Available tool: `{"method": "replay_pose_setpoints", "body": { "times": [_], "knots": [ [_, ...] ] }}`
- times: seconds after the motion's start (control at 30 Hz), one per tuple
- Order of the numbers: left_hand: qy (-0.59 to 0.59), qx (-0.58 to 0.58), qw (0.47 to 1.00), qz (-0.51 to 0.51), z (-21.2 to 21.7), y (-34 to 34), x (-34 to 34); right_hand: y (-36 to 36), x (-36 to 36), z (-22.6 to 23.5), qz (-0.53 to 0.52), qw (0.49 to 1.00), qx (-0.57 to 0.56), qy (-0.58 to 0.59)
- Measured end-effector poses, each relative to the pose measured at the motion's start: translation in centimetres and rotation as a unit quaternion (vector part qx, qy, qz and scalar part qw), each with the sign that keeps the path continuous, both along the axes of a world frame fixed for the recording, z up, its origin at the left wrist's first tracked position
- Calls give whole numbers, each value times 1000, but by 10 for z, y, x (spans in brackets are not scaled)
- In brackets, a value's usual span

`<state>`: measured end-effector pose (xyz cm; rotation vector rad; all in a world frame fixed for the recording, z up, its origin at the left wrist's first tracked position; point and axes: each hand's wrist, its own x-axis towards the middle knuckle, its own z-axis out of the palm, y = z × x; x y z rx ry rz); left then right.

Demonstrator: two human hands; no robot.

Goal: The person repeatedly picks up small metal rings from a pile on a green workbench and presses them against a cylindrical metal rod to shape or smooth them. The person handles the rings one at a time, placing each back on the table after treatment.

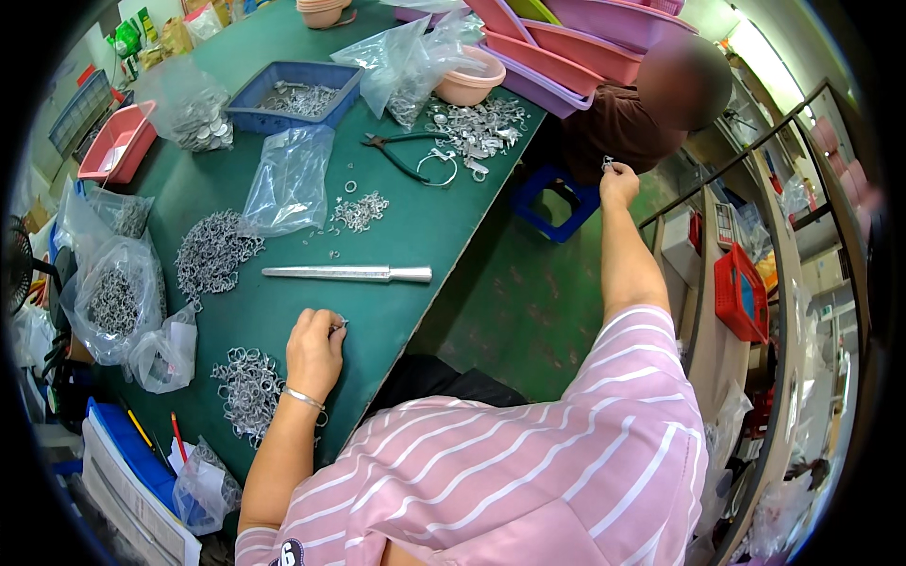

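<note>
My left hand [314, 351] rests on the green table, its fingers closed in a pinch; a small silvery bit shows at the fingertips, too small to name. Beside that wrist lies a pile of silver rings [247, 387]. Stretched out far to the right, beyond the table edge, my right hand [618, 186] pinches a small silver metal piece [607, 162], perhaps a ring. A tapered metal ring mandrel [349, 274] lies on the table beyond my left hand. Farther off are a heap of small metal links [215, 255] and a smaller heap of silver pieces [360, 211].
Green-handled pliers [401, 158] lie near a heap of metal parts [486, 127]. A blue tray [247, 118] and plastic bags [291, 179] stand farther back. Close to my right hand are another person [613, 127] and a blue stool [557, 231]. Shelves line the right.
</note>
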<state>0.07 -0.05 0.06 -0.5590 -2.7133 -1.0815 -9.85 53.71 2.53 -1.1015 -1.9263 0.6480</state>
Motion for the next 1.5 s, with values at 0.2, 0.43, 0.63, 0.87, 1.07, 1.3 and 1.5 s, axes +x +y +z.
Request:
{"method": "replay_pose_setpoints", "body": {
  "times": [0.2, 0.43, 0.63, 0.87, 1.07, 1.3, 1.5],
  "knots": [
    [9, -11, 1000, 0, 1, -1, -1, 6, -1, -7, 9, 1000, 23, 12],
    [-7, -10, 1000, 17, -2, 5, -2, 60, -15, -27, 106, 992, -31, 53],
    [-33, 23, 999, 28, -1, -2, 0, -14, -31, 1, 270, 938, -155, 153],
    [-83, 62, 993, 61, 1, -6, 3, -226, 28, 33, 586, 759, -280, -46],
    [-93, 118, 986, 72, 0, -4, 3, -348, 78, 3, 687, 593, -294, -299],
    [-101, 368, 910, 163, 38, -44, 30, -372, 89, -13, 717, 687, -37, -111],
    [18, 405, 874, 269, 60, -100, 65, -392, 81, -26, 714, 669, 205, -32]
  ]
}}
